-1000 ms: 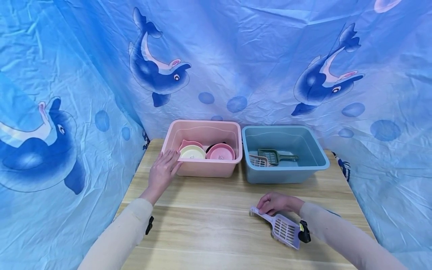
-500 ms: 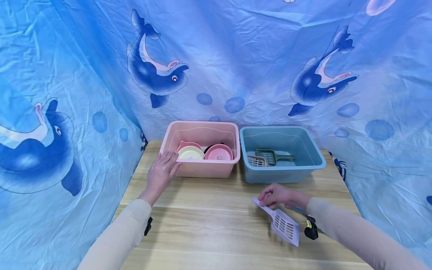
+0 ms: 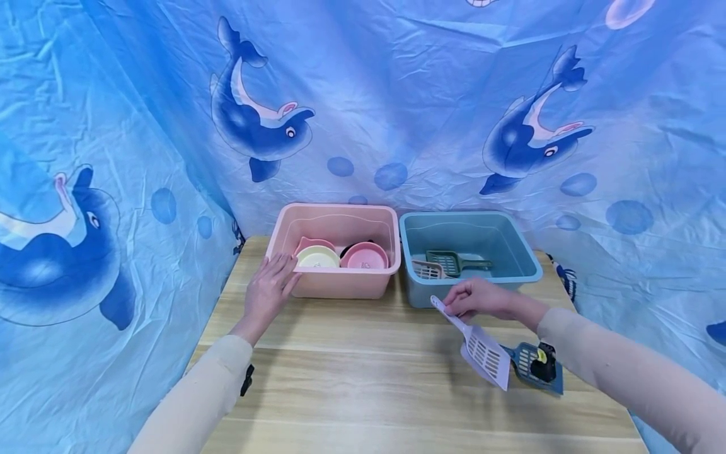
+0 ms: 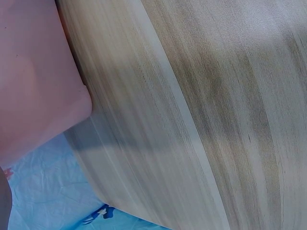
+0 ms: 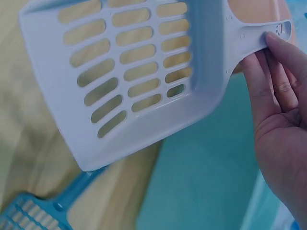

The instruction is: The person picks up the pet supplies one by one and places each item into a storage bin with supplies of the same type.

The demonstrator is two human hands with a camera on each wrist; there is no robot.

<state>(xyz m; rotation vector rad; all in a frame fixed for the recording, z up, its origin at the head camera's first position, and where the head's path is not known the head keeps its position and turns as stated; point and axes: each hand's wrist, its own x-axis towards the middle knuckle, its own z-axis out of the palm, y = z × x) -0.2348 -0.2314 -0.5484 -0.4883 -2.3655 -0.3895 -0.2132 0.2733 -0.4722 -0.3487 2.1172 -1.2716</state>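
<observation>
My right hand (image 3: 475, 299) pinches the handle of a lilac slotted litter scoop (image 3: 489, 357) between thumb and fingers, at the front of the blue bin (image 3: 476, 291). In the right wrist view the scoop (image 5: 139, 62) hangs above the table, its blade pointing away from the palm. A blue litter scoop (image 3: 527, 360) lies on the table under the right wrist, partly covered by the wrist camera. My left hand (image 3: 269, 287) rests with extended fingers on the front left corner of the pink bin (image 3: 340, 287); the left wrist view shows only that bin's wall (image 4: 38, 81) and the table.
Inside the pink bin sit a pale yellow bowl (image 3: 317, 257), pink bowls (image 3: 365, 256) and something dark behind them. A green scoop (image 3: 445, 260) and a beige scoop (image 3: 426, 270) lie in the blue bin. Behind the wooden table (image 3: 340, 378) hangs a dolphin-printed curtain (image 3: 351, 94).
My right hand has lifted the lilac scoop off the table and carried it forward to the blue bin, uncovering the blue scoop. My left hand stays at the pink bin.
</observation>
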